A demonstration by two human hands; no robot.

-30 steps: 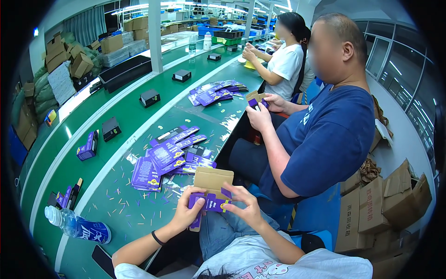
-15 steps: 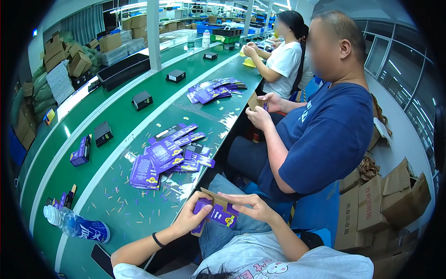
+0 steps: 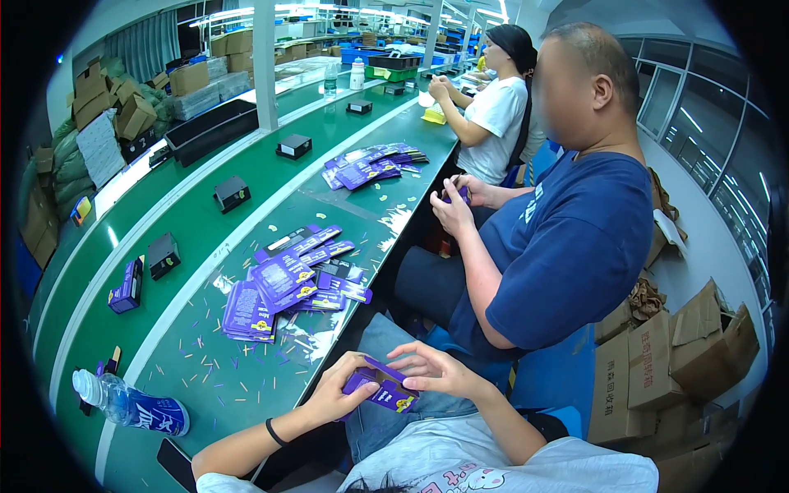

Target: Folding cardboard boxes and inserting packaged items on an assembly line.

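- Left hand: grip grasped the purple carton above the lap, at 4–5 o'clock from the flat cartons.
- Right hand: grip was spread at the carton's 2 o'clock end.
- Brown panel, raised earlier, no longer stood up; folding appeared further advanced.

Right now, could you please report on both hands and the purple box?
Left hand gripping purple box above the lap. Right hand open at its right end. Purple carton pile ahead on green table, apart from hands.
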